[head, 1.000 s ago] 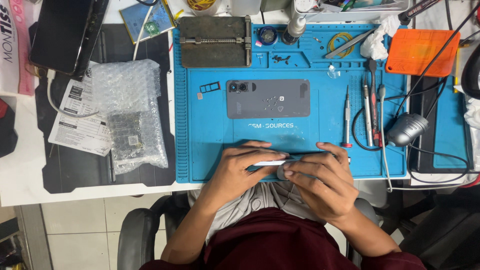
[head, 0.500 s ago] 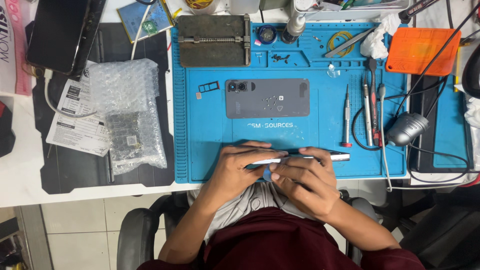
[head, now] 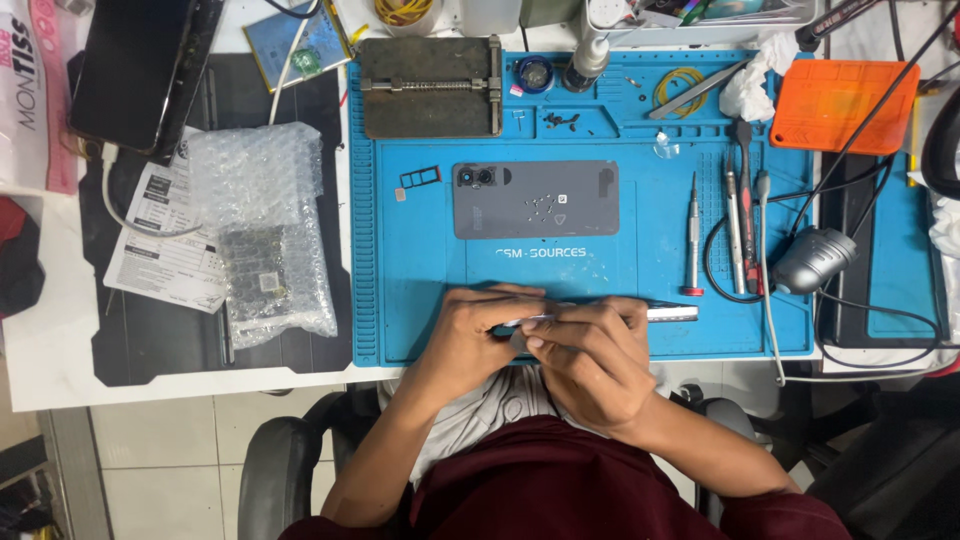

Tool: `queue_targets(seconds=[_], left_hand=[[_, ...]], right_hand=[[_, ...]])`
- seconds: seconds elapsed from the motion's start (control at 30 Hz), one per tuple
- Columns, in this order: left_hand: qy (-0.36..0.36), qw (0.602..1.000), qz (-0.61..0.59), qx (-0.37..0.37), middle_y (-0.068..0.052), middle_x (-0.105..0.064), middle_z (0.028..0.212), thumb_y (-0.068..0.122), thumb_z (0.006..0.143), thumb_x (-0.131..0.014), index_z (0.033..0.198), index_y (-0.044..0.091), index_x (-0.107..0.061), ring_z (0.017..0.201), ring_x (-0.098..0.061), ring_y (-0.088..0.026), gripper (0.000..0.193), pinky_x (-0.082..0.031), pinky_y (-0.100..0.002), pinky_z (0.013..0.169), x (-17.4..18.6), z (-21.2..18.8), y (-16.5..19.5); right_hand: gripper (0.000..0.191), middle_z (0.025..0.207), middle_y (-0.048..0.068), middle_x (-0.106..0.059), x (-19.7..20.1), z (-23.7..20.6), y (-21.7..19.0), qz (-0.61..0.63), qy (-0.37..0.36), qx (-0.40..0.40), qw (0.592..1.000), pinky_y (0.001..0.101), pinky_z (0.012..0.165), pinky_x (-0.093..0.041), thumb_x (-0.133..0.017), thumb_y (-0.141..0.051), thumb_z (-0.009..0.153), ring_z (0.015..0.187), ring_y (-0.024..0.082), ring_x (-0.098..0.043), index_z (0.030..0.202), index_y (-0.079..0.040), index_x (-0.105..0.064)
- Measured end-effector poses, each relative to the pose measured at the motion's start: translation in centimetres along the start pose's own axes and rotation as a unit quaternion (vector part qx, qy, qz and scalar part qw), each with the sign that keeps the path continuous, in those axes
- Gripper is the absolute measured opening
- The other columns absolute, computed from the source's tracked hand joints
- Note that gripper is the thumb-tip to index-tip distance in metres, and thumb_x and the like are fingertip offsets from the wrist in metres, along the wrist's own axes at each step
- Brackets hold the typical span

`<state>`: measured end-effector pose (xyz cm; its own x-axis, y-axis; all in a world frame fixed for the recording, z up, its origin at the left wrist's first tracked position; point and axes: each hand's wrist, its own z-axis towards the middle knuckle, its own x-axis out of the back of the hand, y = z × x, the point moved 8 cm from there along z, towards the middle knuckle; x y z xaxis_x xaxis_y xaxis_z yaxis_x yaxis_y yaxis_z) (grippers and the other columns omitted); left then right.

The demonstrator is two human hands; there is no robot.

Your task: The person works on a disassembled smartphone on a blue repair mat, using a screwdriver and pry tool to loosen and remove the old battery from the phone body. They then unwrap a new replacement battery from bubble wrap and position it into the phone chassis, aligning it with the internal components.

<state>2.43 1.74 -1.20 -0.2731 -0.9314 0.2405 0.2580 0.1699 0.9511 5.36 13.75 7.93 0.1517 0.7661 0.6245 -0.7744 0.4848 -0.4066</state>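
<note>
My left hand (head: 478,335) and my right hand (head: 590,358) meet at the near edge of the blue work mat (head: 420,300). Together they grip a thin silver tool (head: 668,314) whose end sticks out to the right of my right hand. Something small is pinched between the fingers, and I cannot tell what it is. A grey phone (head: 536,198) lies face down in the middle of the mat, with tiny screws on its back. A small card tray (head: 420,177) lies just left of the phone.
A metal clamp holder (head: 430,88) sits at the mat's far left. Screwdrivers (head: 694,235) and cables lie to the right, beside a grey mouse-like device (head: 812,260) and an orange pad (head: 842,105). Bubble wrap (head: 262,225) and papers lie to the left.
My hands have shifted slightly to the right along the mat's near edge. The silver tool now sticks out to the right of my right hand, where one second ago it was hidden between the fingers.
</note>
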Motion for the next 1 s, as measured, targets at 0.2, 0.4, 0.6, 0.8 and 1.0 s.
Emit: queue_targets(seconds=[0.2,0.4,0.6,0.8,1.0], left_hand=[[-0.032,0.99,0.068,-0.12,-0.008,-0.077,0.109,0.001,0.077,-0.081,0.106,0.002,-0.074,0.102,-0.076,-0.025,0.029,-0.061,-0.036,0.097,0.1,2.3,6.3],[-0.15,0.957,0.203,-0.14,-0.007,-0.074,0.087,0.005,0.082,-0.073,0.094,0.004,-0.069,0.084,-0.073,-0.026,0.013,-0.055,-0.038,0.078,-0.6,3.4,13.7],[-0.186,0.927,0.292,-0.148,-0.011,-0.073,0.086,0.002,0.081,-0.069,0.103,0.0,-0.069,0.081,-0.073,-0.028,0.022,-0.053,-0.04,0.072,-2.3,3.8,16.7],[-0.155,0.952,0.228,-0.134,-0.01,-0.073,0.088,0.022,0.086,-0.078,0.115,0.002,-0.071,0.078,-0.071,-0.03,0.036,-0.055,-0.041,0.071,-3.5,4.7,16.3],[-0.04,0.972,0.166,-0.162,-0.007,-0.071,0.104,0.021,0.082,-0.086,0.11,0.002,-0.068,0.082,-0.073,-0.024,0.038,-0.058,-0.036,0.068,-4.1,5.0,15.5]], right_hand=[[0.027,0.096,0.01,-0.073,2.9,-0.5,0.5,0.057,0.054,-0.064,0.995,0.0356,0.081,-0.045,-0.076,0.012,0.078,0.089,0.021,-0.071,0.094,-0.004,-0.062],[0.033,0.1,0.016,-0.069,6.6,-2.1,-0.6,0.057,0.129,-0.026,0.99,0.042,0.082,-0.059,-0.072,0.017,0.081,0.089,0.025,-0.069,0.102,-0.002,-0.056],[0.03,0.092,0.014,-0.066,7.4,-3.8,-0.5,0.099,0.247,-0.122,0.956,0.0408,0.081,-0.067,-0.078,0.016,0.081,0.085,0.025,-0.071,0.099,0.003,-0.057],[0.026,0.095,0.016,-0.066,9.5,-4.6,0.6,0.098,0.247,-0.171,0.949,0.0339,0.077,-0.064,-0.077,0.016,0.082,0.089,0.025,-0.07,0.091,0.001,-0.057],[0.023,0.1,0.014,-0.066,10.4,-5.4,2.8,0.163,0.267,-0.217,0.925,0.0324,0.083,-0.065,-0.077,0.014,0.086,0.092,0.02,-0.069,0.094,0.001,-0.059]])
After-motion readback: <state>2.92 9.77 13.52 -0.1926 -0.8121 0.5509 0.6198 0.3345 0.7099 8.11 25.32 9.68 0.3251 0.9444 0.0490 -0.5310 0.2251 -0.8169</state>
